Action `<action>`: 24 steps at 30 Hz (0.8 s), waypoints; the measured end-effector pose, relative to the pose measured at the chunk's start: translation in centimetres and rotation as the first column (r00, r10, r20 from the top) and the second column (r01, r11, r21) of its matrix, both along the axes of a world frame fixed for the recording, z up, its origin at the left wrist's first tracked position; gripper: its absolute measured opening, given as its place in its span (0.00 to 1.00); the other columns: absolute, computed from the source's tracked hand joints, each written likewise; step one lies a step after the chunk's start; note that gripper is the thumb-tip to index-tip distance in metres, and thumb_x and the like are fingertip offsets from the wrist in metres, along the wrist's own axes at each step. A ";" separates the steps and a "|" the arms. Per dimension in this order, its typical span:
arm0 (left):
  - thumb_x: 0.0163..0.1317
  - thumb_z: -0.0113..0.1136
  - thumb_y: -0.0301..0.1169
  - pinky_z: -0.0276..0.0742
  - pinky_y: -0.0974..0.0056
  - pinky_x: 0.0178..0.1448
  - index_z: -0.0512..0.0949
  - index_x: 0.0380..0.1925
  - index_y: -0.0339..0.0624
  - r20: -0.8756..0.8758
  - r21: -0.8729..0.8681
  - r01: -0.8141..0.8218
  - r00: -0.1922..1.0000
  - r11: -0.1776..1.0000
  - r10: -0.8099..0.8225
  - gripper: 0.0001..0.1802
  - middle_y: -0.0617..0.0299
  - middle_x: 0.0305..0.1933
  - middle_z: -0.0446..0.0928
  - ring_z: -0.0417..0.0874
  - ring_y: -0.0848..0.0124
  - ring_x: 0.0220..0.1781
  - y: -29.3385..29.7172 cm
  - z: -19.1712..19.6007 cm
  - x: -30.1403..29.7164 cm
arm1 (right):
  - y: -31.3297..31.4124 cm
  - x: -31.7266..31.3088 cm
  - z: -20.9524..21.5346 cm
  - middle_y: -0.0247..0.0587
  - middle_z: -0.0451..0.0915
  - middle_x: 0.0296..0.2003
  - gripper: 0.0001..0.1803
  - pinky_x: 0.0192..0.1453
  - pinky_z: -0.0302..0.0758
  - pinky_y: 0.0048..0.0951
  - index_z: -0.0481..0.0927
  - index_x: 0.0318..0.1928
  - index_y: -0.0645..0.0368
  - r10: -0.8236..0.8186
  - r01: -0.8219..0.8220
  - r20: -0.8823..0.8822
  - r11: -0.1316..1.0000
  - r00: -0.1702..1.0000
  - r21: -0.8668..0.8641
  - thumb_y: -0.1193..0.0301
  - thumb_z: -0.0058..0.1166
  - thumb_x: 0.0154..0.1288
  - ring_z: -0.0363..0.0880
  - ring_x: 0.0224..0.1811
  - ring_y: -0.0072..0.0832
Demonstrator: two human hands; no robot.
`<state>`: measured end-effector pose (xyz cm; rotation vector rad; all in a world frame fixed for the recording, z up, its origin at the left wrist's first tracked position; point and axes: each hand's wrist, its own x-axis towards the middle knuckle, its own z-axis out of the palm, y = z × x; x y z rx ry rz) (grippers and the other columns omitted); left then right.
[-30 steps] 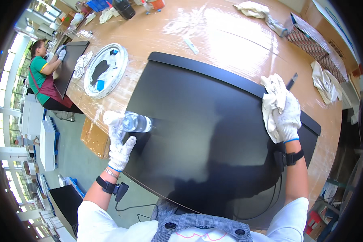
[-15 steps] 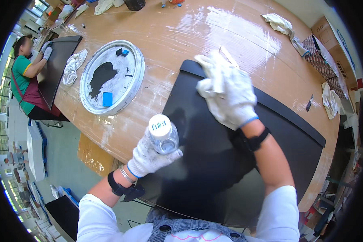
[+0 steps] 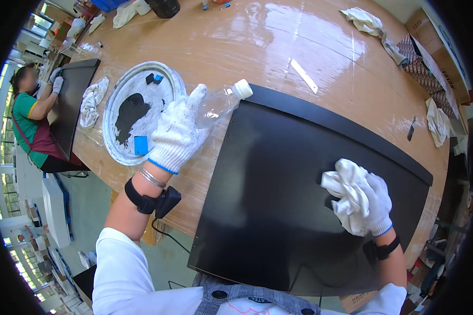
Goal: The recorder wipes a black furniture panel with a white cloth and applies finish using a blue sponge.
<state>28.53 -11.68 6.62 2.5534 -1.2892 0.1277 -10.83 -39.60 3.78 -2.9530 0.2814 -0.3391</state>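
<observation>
In a white knit glove, my left hand (image 3: 177, 128) is closed round a clear plastic bottle (image 3: 214, 107) with a white cap. The bottle is tilted, its cap toward the far left corner of a glossy black panel (image 3: 268, 184). My right hand (image 3: 374, 203), gloved too, presses a bunched white cloth (image 3: 348, 194) on the right part of the panel. A raised black strip (image 3: 341, 131) runs along the panel's far edge. Left of the panel, partly behind my left hand, lies a round white lid (image 3: 110, 137) with black paste and a blue block (image 3: 141, 145).
A film-covered brown table (image 3: 210, 47) carries everything. Beyond the panel lies a white strip (image 3: 304, 76). White rags (image 3: 93, 101) lie left and right; cardboard boxes (image 3: 446, 58) stand at the right. At the left a co-worker (image 3: 32, 115) handles another black panel (image 3: 72, 100).
My left hand has moved up and left, tipping the bottle from upright to tilted. My right hand has slid the cloth from the far edge down to the right, uncovering the white strip.
</observation>
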 end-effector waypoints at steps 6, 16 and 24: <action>0.49 0.69 0.29 0.74 0.50 0.54 0.68 0.64 0.45 0.198 0.297 -0.014 0.979 0.955 -0.047 0.39 0.49 0.48 0.76 0.78 0.51 0.49 -1.6 1.3 0.2 | -0.4 -2.7 -2.4 0.43 0.78 0.53 0.30 0.62 0.73 0.44 0.76 0.55 0.49 -0.106 0.111 0.058 0.990 0.993 -0.087 0.58 0.69 0.51 0.77 0.54 0.47; 0.56 0.61 0.28 0.73 0.53 0.47 0.69 0.62 0.48 0.469 0.360 -0.038 0.871 0.932 -0.145 0.31 0.54 0.40 0.75 0.78 0.56 0.44 -2.7 2.6 -0.2 | -1.0 -2.4 -2.3 0.44 0.78 0.54 0.28 0.63 0.70 0.46 0.77 0.54 0.48 -0.080 0.072 0.132 0.995 0.988 0.064 0.63 0.69 0.51 0.76 0.56 0.46; 0.47 0.76 0.40 0.73 0.56 0.63 0.66 0.64 0.39 0.030 -0.098 -0.044 0.998 0.994 0.047 0.45 0.47 0.60 0.73 0.76 0.55 0.60 -2.4 -1.2 -1.5 | -1.0 -3.1 -2.4 0.44 0.75 0.57 0.31 0.67 0.67 0.45 0.74 0.60 0.52 -0.083 0.083 0.039 0.997 0.996 0.006 0.58 0.65 0.57 0.72 0.61 0.47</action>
